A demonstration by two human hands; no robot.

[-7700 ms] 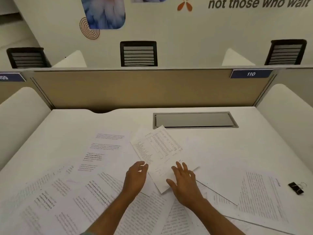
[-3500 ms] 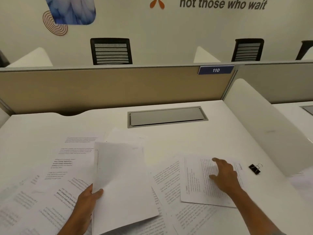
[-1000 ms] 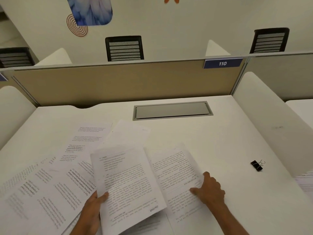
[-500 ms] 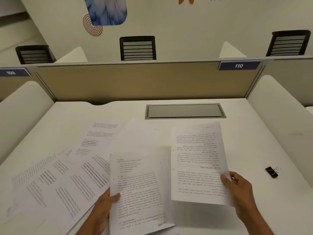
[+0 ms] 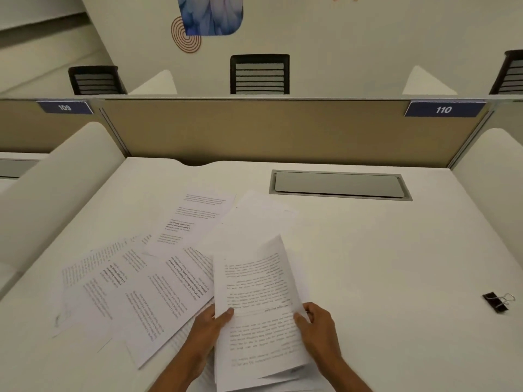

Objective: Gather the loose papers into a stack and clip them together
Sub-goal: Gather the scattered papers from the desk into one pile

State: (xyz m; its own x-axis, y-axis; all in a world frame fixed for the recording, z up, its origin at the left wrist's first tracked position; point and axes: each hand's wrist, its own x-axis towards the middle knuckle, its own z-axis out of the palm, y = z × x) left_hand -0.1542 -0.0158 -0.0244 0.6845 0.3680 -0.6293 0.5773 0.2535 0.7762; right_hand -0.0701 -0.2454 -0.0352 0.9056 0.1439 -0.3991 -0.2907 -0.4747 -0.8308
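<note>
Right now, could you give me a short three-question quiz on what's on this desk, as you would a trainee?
1. True or false: the black clip is already fastened on the stack.
2. What holds the stack? A) the left hand only; B) the right hand only; C) both hands.
3. On which side of the stack do loose sheets lie on the desk?
Key: 1 false, the clip lies apart on the desk, to the person's right. 2 C. 3 the person's left.
</note>
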